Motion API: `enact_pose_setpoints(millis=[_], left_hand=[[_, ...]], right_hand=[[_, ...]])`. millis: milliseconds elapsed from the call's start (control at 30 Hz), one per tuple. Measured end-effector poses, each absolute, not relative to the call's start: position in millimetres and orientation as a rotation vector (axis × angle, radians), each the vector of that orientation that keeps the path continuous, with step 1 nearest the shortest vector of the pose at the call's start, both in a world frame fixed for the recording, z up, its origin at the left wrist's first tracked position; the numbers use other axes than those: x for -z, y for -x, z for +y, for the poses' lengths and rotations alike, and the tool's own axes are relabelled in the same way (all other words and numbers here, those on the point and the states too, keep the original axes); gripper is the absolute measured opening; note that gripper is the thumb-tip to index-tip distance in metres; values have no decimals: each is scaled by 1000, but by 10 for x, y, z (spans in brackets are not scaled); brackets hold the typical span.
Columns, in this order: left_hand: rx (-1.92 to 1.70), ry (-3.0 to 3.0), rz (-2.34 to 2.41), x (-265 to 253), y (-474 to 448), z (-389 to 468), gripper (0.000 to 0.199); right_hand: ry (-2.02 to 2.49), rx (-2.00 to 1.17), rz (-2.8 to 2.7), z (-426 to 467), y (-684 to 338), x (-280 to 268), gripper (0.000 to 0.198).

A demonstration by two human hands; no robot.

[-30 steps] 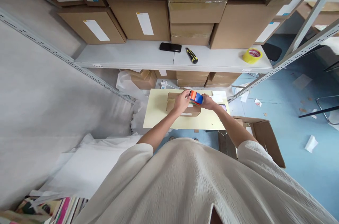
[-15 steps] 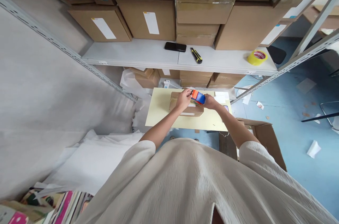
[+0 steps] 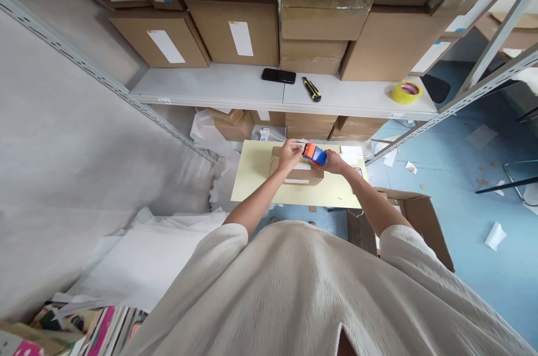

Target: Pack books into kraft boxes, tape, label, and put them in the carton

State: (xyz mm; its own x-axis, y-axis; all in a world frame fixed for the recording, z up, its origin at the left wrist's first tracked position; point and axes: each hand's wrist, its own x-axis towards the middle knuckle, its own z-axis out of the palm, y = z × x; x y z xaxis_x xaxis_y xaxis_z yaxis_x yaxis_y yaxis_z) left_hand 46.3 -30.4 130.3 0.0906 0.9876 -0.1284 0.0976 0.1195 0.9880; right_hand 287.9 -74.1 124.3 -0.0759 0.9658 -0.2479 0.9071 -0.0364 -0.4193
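My right hand (image 3: 334, 162) is wrapped around the rear of a blue and orange tape dispenser (image 3: 318, 156), held just above a closed cardboard box (image 3: 304, 177). The dispenser's orange front faces left. Close to that front, my left hand (image 3: 290, 155) has its fingers pinched together, and a thin pale strip of tape (image 3: 297, 144) seems to run between them and the dispenser. The box has a white label on its near side and rests on a pale yellow table (image 3: 252, 176). Both hands partly cover the top of the box.
Behind the table a grey shelf (image 3: 202, 84) bears several cardboard boxes, a black phone (image 3: 278, 76), a yellow utility knife (image 3: 311, 89) and a yellow tape roll (image 3: 406, 93). An open carton (image 3: 426, 227) stands at right. White sheets (image 3: 134, 255) are piled at left.
My left hand has moved slightly left, away from the dispenser's front, opening a small gap. The dispenser and my right hand have barely shifted; the box stays in place.
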Motion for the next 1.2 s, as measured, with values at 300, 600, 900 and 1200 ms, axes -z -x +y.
enact_pose_setpoints(millis=[300, 600, 900, 1200], left_hand=[[-1038, -938, 1434, -1100, -351, -248, 45], [-1083, -922, 1457, -1078, -154, -234, 40], [-1058, -858, 1478, -1126, -3, -122, 54], [-1162, -766, 1566, -898, 427, 79, 56]], right_hand=[[2040, -686, -2171, -718, -2788, -1263, 61], [2027, -717, -2199, -727, -2681, -1468, 53], [2030, -673, -2334, -620, -2608, -1687, 48], [2107, -752, -2412, -545, -2713, -1798, 54]])
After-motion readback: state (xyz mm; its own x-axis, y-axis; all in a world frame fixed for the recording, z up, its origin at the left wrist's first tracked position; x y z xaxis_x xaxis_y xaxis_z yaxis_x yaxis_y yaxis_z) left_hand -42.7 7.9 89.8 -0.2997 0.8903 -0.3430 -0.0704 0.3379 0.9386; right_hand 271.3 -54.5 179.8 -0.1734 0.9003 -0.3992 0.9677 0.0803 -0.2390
